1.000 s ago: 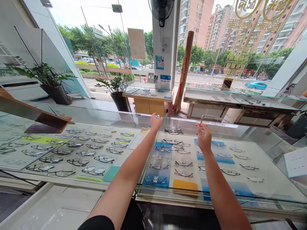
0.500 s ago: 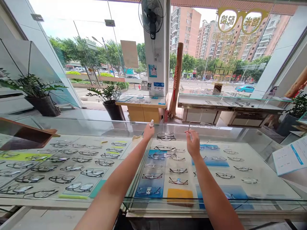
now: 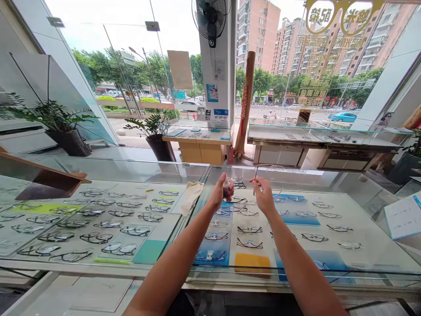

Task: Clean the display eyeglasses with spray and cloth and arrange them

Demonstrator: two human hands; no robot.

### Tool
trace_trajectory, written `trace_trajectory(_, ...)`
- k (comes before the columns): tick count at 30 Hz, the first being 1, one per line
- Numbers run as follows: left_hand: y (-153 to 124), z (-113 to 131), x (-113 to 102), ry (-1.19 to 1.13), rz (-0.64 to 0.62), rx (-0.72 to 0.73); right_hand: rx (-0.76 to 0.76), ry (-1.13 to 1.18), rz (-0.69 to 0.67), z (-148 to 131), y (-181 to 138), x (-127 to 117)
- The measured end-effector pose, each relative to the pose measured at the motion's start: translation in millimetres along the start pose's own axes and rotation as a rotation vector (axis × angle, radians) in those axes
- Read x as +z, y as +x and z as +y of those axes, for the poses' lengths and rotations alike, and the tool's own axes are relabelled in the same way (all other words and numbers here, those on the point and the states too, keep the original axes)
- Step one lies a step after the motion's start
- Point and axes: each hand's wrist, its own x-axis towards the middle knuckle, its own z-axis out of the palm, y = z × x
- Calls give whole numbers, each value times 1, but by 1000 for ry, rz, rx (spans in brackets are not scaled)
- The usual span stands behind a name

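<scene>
My left hand (image 3: 217, 193) is wrapped round a small bottle (image 3: 226, 186) with a whitish top, its lower part dark between the fingers. To its right, my right hand (image 3: 264, 197) pinches the temple of a pair of thin-framed glasses (image 3: 255, 172) above the glass counter. The lenses are hard to make out against the bright background. A crumpled beige cloth (image 3: 191, 196) lies on the counter top, left of my left hand. Beneath both hands, several eyeglass frames (image 3: 250, 229) sit in rows inside the display case.
The glass display counter (image 3: 296, 271) spans the front, with more eyeglasses (image 3: 97, 237) in its left section. A brown wooden object (image 3: 49, 175) stands at the left, a white-and-blue card (image 3: 403, 217) at the right. Beyond are potted plants (image 3: 66, 131), low cabinets (image 3: 204, 151) and a wooden post (image 3: 246, 101).
My left hand has drawn back and right with the bottle, closer to the glasses, uncovering the cloth. My right hand keeps its hold on the glasses. The view has shifted slightly.
</scene>
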Motion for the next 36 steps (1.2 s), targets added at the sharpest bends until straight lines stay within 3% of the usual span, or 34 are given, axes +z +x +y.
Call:
trace_trajectory(8,8,-4,-18,83,-11,31,32,105,-179,-16,-5,4)
trace_trajectory(17,4,-4,-12,165,-62,115,46,198,-336,-31,-8,-2)
trace_trajectory(24,3,-3,-8,164,-176,165,166,344,-445,-36,-9,-3)
trace_trajectory(36,5,-12,-9,298,-104,235,246,571,-614,-28,-17,6)
